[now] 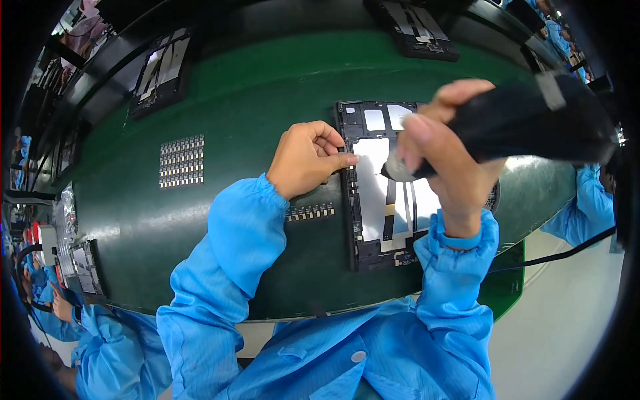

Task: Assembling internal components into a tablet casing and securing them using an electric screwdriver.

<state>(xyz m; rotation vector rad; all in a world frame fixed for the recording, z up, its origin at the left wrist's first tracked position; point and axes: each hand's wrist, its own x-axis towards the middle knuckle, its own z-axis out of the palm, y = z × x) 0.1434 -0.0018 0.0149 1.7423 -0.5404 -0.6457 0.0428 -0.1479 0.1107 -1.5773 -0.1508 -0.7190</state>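
Note:
An opened tablet (373,187) lies in a black frame in front of me, with silver plates and dark flat cables inside. My left hand (307,157) rests at its left edge, thumb and forefinger pinched together there. Whatever those fingertips hold, if anything, is too small to make out. In my right hand (460,153) is a thick black electric screwdriver (533,123), tilted over the tablet with its body off to the right. Its silver nose (400,167) hangs over the silver plate, blurred. The hand and tool hide the tablet's upper right.
On the green mat (227,233) lie a block of small circuit boards (182,161) and a short strip of them (311,213). More opened tablets lie at the far left (160,70) and far right (419,30). A co-worker's blue sleeve (120,353) shows at lower left.

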